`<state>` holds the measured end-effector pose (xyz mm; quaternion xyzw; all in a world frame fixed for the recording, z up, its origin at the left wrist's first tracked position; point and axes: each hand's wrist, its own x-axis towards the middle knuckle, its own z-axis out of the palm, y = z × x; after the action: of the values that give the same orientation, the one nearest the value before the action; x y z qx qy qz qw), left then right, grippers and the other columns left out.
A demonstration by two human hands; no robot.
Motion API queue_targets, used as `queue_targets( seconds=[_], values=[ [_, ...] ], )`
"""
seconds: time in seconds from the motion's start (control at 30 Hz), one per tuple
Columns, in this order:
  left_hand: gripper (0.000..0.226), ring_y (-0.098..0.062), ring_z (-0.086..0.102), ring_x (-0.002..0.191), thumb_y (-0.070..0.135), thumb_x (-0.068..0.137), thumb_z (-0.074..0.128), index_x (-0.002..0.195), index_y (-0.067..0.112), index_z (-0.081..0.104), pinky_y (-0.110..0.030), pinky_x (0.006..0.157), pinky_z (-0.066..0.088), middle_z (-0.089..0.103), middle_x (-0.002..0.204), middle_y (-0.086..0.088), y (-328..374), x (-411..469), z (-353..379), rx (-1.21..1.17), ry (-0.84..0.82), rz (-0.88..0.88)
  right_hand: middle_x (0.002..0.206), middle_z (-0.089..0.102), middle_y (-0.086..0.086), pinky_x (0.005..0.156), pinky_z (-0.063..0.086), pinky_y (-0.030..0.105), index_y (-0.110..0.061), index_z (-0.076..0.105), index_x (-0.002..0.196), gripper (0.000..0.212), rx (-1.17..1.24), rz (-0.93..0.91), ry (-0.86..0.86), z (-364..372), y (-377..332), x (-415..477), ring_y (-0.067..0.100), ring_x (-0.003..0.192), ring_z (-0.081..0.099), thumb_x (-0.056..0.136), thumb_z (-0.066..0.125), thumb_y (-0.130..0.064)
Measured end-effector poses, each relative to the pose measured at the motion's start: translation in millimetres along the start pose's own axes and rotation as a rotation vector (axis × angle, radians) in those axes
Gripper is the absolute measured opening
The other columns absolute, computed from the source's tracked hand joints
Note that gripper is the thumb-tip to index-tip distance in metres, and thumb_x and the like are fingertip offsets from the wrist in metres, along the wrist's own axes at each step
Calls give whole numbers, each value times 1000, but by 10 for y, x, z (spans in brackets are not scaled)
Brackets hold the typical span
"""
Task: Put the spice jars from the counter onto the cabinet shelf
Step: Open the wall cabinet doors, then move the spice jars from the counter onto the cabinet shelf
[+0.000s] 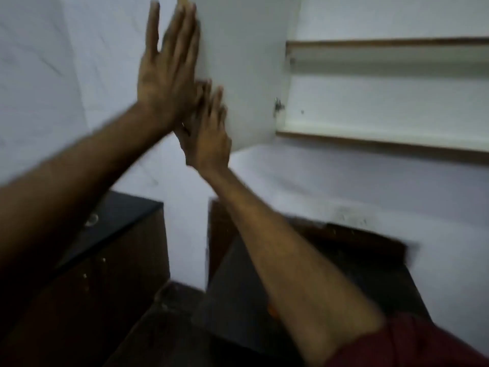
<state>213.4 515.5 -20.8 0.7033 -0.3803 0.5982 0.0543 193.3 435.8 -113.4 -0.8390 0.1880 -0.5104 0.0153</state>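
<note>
Both hands lie flat and empty on the open cabinet door point(243, 75), left hand point(166, 80) above right hand point(209, 133), likely to swing it. The cabinet shelf point(383, 139) looks bare; no spice jars show on the dark desk point(127, 207).

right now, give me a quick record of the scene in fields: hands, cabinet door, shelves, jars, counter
left hand: raised, fingers straight and spread, flat against the edge of the cabinet door
right hand: lower down on the same door edge, fingers extended, holding nothing
cabinet door: white, swung open
shelves: white with wood-coloured edging, no items visible on them
spice jars: none visible
counter: dark, lower left; the image is blurred
</note>
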Motion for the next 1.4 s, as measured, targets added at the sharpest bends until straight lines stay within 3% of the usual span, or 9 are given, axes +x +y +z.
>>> queue_targets(
  seconds=[0.1, 0.2, 0.47, 0.6, 0.73, 1.0, 1.1, 1.27, 1.4],
  values=[
    [66, -25, 4, 150, 37, 101, 25, 150, 2, -3, -46, 118, -5, 12, 161, -15, 285, -159, 178, 153, -29, 35, 161, 6, 21, 120, 15, 32, 1, 8, 152, 93, 250, -77, -178, -171, 393, -71, 33, 149, 12, 90, 56, -49],
    [88, -29, 7, 150, 58, 90, 35, 151, 4, 4, -49, 122, 3, 11, 161, -14, 783, -424, 348, 276, -199, 133, 159, 17, 21, 121, 19, 35, 2, 16, 151, 84, 289, -164, -321, -323, 1011, -343, 31, 147, 21, 91, 60, -38],
    [89, -28, 0, 150, 47, 93, 48, 152, 9, -7, -54, 118, 9, -8, 163, -9, 2469, -1723, 1005, -267, -768, 262, 161, 21, 8, 117, 22, 54, -18, 20, 154, 79, -118, -155, -840, -120, 2676, -1596, 30, 147, 22, 90, 57, -47],
    [85, -28, -3, 150, 34, 95, 51, 153, 12, -8, -57, 117, 11, -11, 162, -7, 3191, -2399, 1422, -437, -1035, 276, 163, 13, 2, 120, 9, 49, -21, 16, 154, 76, -237, -35, -1107, 153, 3276, -2189, 21, 150, 8, 93, 59, -32],
    [87, -28, 2, 150, 30, 91, 58, 154, 17, 0, -57, 117, 13, -4, 163, -7, 3750, -2961, 1811, -599, -1265, 252, 163, 10, 5, 120, 3, 46, -15, 14, 154, 84, -249, -116, -1282, 700, 3750, -2805, 22, 151, 4, 88, 64, -29],
    [129, -20, 18, 148, 46, 73, 75, 144, 17, -29, -43, 116, 26, 4, 163, -4, 4651, -3950, 2552, -839, -1478, -160, 161, 14, 13, 118, -6, 51, -8, 18, 152, 89, -87, -288, -1349, 1667, 4474, -3472, 27, 151, -4, 83, 64, -39],
    [127, -28, 39, 138, 43, 73, 76, 150, 19, -22, -46, 111, 34, 29, 157, -10, 4747, -4004, 2695, -1006, -1495, -436, 157, 28, 9, 119, -10, 51, -11, 24, 150, 91, 56, -304, -1313, 1863, 4652, -3553, 24, 150, 9, 78, 66, -46],
    [128, -25, 37, 140, 62, 63, 72, 152, 22, -12, -41, 119, 23, 32, 156, -9, 4382, -3791, 2900, -1053, -1447, -423, 147, 45, 7, 116, -22, 42, -14, 31, 147, 99, 134, -409, -1213, 2002, 4735, -3242, 21, 141, 34, 69, 65, -64],
    [133, -23, 43, 136, 61, 55, 77, 153, 24, -5, -35, 113, 33, 40, 151, -9, 3814, -2970, 2979, -1112, -1340, -477, 141, 49, 3, 118, -17, 41, -15, 33, 147, 96, 204, -356, -1131, 1887, 4534, -2325, 19, 136, 38, 70, 71, -59]
  ],
)
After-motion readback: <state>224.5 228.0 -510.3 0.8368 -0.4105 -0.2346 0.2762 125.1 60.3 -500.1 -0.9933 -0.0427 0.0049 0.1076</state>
